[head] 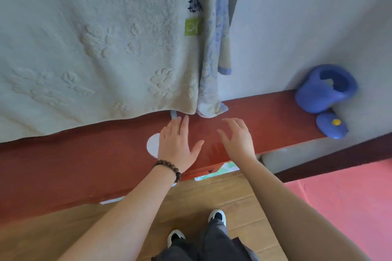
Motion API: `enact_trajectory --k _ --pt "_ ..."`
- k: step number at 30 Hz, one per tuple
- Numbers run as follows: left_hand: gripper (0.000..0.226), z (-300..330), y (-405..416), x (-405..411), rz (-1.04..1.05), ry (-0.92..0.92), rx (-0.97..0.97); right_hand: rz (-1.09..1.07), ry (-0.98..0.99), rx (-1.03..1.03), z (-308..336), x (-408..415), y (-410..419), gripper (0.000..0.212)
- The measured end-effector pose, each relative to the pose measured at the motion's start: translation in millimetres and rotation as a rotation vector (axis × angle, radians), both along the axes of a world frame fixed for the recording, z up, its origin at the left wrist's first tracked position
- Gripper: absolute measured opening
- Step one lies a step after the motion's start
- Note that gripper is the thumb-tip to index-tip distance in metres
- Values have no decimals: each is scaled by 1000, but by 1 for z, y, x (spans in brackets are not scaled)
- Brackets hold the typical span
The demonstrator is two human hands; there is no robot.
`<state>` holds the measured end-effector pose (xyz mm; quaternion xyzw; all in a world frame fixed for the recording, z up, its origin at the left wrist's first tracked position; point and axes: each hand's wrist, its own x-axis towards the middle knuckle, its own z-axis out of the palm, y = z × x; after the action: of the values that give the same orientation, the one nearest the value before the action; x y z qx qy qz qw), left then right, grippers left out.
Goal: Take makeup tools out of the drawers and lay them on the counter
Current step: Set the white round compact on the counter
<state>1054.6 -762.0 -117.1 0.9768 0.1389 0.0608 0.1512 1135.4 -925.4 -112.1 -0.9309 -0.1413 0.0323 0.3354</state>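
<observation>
1. A red-brown counter (pixel 74 167) is seen from above, its long axis running from 8 o'clock to 2 o'clock across the view.
2. Both hands are held over the counter's middle, palms down. The left hand (pixel 177 144) has fingers fairly straight and thumb spread wide; nothing is held. A dark bead bracelet (pixel 168 169) is worn on that wrist.
3. The right hand (pixel 237 140) is just beside it at 3 o'clock, fingers loosely curled and apart, also empty. Contact w/ the counter can't be told for either hand.
4. No makeup tools are visible, and no clear drawer front either. Judged from the view, the drawers lie below the counter's near edge, toward 6 o'clock from the hands; a pale gap (pixel 218 170) shows there under the right wrist, what it is can't be told. That gap sits nearer the right hand.
5. A thick cream towel (pixel 95 48) w/ embossed flowers hangs at 11 o'clock, its hem touching the counter. A thinner blue-print cloth (pixel 214 53) hangs beside it.
6. A white round patch (pixel 152 144) shows partly under the left hand.
7. A glossy blue plastic pot (pixel 324 89) and its lid (pixel 331 126) rest at 3 o'clock, well apart from the hands.
8. The floor at 6 o'clock is wood-look; shoes are seen.
</observation>
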Motion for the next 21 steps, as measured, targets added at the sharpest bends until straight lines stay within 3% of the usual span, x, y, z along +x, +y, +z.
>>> enact_trajectory --k 10,15,21 --pt "86 17 -147 108 -293 -89 -17 -493 -16 51 11 42 -191 34" --pt "88 16 -232 168 -299 -86 -78 -549 -26 12 7 84 -273 39" --pt "86 15 -301 225 -226 -55 -114 -463 74 10 -8 141 -328 34"
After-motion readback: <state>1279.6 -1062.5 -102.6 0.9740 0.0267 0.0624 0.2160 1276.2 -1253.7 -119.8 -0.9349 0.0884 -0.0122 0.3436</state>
